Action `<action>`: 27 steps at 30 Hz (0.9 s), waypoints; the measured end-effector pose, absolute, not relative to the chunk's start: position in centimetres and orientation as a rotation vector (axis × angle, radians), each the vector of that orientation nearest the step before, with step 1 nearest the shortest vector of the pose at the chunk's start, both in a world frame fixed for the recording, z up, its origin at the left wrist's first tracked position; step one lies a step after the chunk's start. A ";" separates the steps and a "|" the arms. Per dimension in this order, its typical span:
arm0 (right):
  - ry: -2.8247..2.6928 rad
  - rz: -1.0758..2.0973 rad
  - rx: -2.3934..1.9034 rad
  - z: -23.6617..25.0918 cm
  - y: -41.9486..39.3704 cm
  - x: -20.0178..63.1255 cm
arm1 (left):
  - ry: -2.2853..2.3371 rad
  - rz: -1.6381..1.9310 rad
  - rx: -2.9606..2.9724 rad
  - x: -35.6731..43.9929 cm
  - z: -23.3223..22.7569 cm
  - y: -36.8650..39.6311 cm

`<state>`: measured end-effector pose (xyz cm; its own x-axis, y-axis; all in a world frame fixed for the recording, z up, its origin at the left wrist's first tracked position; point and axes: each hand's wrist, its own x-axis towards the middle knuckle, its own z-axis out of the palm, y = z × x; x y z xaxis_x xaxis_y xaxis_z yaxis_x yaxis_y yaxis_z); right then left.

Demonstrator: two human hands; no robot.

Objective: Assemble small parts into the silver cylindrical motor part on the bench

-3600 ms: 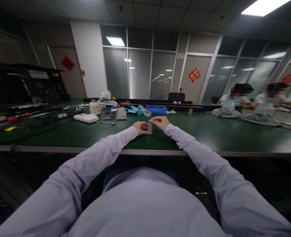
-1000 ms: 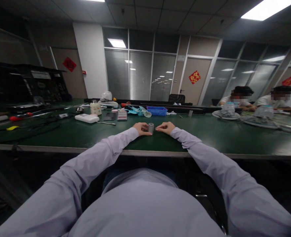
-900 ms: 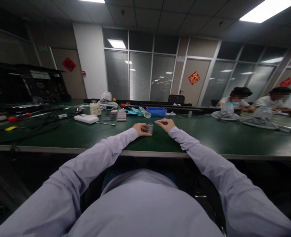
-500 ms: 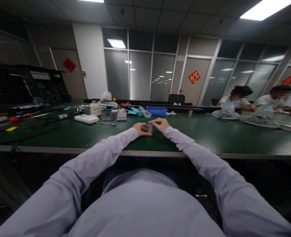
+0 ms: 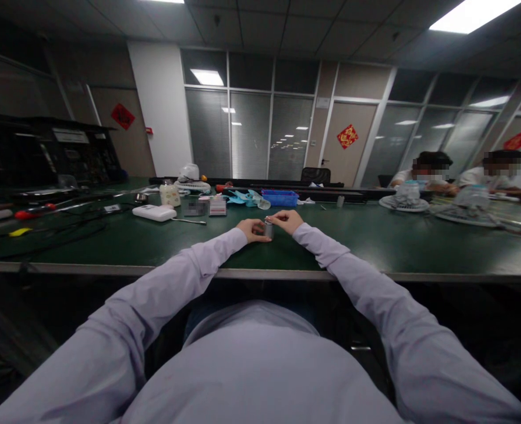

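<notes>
A small grey metal cylinder [image 5: 268,229] stands upright on the green worktable [image 5: 375,241] straight ahead of me. My left hand [image 5: 251,229] grips its left side, fingers curled around it. My right hand [image 5: 287,221] comes in from the right, and its pinched fingertips touch the cylinder's top. What those fingertips hold, if anything, is too small to tell. Both sleeves are pale lilac.
A white box [image 5: 153,212], a jar [image 5: 169,194], a blue tray [image 5: 280,197] and light-blue plastic parts [image 5: 245,198] lie further back. Cables and red-handled tools [image 5: 33,213] are at the left. Two other people [image 5: 432,171] sit at the far right behind fan parts [image 5: 404,201].
My right hand, resting on the table a little right of the cylinder a second ago, has lifted and moved left onto its top. The left hand has kept its grip.
</notes>
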<state>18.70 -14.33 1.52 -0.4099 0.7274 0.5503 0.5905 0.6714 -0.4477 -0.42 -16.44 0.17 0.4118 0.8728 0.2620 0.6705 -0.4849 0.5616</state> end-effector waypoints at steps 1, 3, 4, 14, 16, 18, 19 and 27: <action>-2.127 0.225 -1.003 1.5 -14.4 18.7 | 1.324 0.753 2.304 -0.4 0.2 -16.4; -2.098 0.206 -0.992 1.4 -14.4 18.6 | 1.322 0.755 2.304 -0.4 0.1 -16.4; -2.082 0.200 -0.990 1.3 -14.4 18.6 | 1.323 0.755 2.304 -0.4 0.1 -16.5; -2.064 0.286 -0.997 0.4 -13.0 20.8 | 1.333 0.736 2.307 -0.6 0.3 -16.7; -2.138 0.337 -1.008 0.0 -12.9 21.4 | 1.336 0.731 2.300 -0.6 0.2 -16.7; -2.230 0.392 -1.025 -0.5 -13.0 21.8 | 1.337 0.727 2.293 -0.6 0.2 -16.7; -2.277 0.415 -1.035 -0.7 -13.1 21.9 | 1.337 0.726 2.289 -0.6 0.2 -16.7; -2.500 0.422 -1.085 -0.2 -14.0 22.5 | 1.336 0.744 2.277 -0.4 0.3 -16.9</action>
<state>22.52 -14.02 -0.23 -0.6287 0.7447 0.2240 0.6300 0.6566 -0.4146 -0.44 -16.89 0.32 0.4030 0.8822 0.2435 0.6715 -0.4658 0.5764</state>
